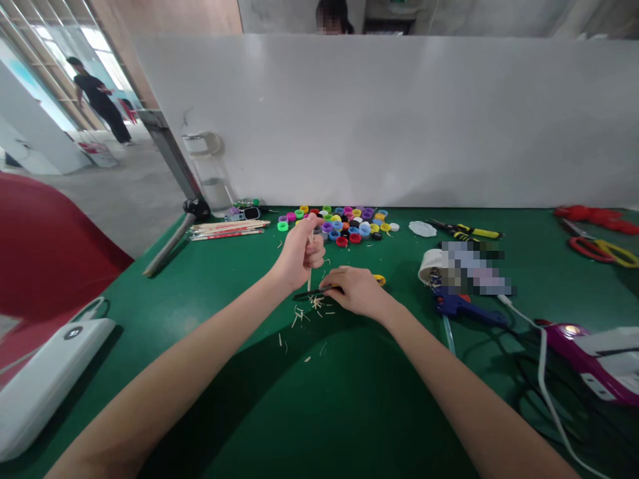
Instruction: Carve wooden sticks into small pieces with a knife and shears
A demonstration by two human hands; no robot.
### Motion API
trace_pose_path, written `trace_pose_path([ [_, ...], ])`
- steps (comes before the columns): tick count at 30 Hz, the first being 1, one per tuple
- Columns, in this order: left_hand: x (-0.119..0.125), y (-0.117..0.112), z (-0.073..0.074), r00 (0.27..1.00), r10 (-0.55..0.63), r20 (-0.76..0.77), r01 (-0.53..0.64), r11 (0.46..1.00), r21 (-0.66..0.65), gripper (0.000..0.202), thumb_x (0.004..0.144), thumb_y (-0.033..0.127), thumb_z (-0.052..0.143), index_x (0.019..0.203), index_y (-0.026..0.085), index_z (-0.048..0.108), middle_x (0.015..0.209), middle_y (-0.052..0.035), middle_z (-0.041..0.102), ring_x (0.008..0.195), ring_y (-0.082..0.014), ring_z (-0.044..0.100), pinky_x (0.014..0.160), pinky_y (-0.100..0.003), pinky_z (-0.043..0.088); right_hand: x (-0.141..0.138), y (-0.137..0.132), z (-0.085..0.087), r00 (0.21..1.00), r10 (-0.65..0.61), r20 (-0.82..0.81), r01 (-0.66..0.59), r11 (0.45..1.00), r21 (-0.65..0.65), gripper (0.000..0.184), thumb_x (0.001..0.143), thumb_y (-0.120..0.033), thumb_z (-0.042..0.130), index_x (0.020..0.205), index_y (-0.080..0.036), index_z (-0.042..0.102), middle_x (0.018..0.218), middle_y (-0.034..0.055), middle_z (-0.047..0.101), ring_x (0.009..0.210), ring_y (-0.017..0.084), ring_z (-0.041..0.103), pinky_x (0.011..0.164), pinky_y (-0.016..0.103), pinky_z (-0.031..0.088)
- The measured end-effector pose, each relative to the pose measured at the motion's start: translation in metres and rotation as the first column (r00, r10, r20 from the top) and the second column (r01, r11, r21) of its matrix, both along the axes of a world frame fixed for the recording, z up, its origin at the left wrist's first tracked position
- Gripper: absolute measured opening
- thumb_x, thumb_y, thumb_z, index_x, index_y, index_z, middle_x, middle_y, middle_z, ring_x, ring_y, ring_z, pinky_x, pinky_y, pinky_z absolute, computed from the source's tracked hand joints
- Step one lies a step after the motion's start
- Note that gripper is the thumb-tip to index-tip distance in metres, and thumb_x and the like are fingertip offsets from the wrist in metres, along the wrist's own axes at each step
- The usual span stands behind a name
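My left hand is closed around a thin wooden stick, held upright with its lower end close to the table. My right hand grips a knife with a long dark blade; its yellow end shows beyond my knuckles. The blade points left and lies across the lower part of the stick, though I cannot tell whether the edge touches it. Pale wood shavings lie scattered on the green table under and around the blade.
Colourful bottle caps lie behind my hands, with wooden sticks to their left. On the right are a blue glue gun, scissors and a cabled magenta-and-white device. A white power bank lies left; a white panel stands behind.
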State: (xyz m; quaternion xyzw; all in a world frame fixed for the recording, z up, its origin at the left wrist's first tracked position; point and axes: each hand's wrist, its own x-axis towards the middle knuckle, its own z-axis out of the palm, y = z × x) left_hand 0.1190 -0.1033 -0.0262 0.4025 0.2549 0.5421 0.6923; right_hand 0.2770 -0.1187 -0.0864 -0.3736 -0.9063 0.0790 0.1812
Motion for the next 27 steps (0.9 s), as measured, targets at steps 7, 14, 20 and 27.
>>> trace_pose_path([
  [7,-0.014,0.007,-0.006,0.991,-0.010,0.132,0.008,1.000,0.015,0.019,0.081,0.036,0.056,0.076,0.021,0.046,0.047,0.0094,0.027,0.035,-0.0039,0.018,0.035,-0.020,0.012,0.001,-0.009,0.007,1.000,-0.002,0.015,0.002,1.000,0.014,0.017,0.086,-0.023,0.051,0.094,-0.025,0.066,0.095,0.0004,0.068,0.090,0.017,0.058,0.073,0.030,0.044],
  [14,-0.009,0.002,-0.005,0.992,0.015,0.122,-0.020,0.999,0.044,0.017,0.072,0.017,0.054,0.068,0.019,0.038,0.052,0.0081,0.035,0.037,-0.0031,0.021,0.037,-0.018,0.014,0.000,-0.011,0.008,0.997,-0.062,-0.051,0.064,0.997,0.047,0.017,0.086,-0.022,0.051,0.095,-0.024,0.066,0.091,0.0015,0.067,0.085,0.016,0.056,0.070,0.029,0.042],
  [20,-0.009,0.005,-0.008,0.989,0.014,0.149,-0.017,1.000,0.019,0.015,0.073,0.018,0.054,0.070,0.019,0.039,0.055,0.0081,0.038,0.036,-0.0022,0.018,0.037,-0.018,0.012,-0.001,-0.005,0.011,0.997,-0.074,-0.029,0.075,0.997,0.009,0.015,0.085,-0.025,0.053,0.094,-0.027,0.066,0.095,-0.0003,0.068,0.090,0.016,0.058,0.067,0.027,0.041],
  [27,-0.011,0.007,-0.011,0.985,-0.017,0.173,0.019,1.000,-0.009,0.019,0.074,0.020,0.054,0.066,0.018,0.037,0.058,0.0073,0.041,0.036,-0.0012,0.020,0.036,-0.016,0.015,-0.002,-0.002,0.014,0.994,-0.109,0.024,0.110,0.993,-0.039,0.017,0.084,-0.029,0.054,0.095,-0.029,0.067,0.099,-0.0026,0.068,0.093,0.017,0.059,0.063,0.027,0.040],
])
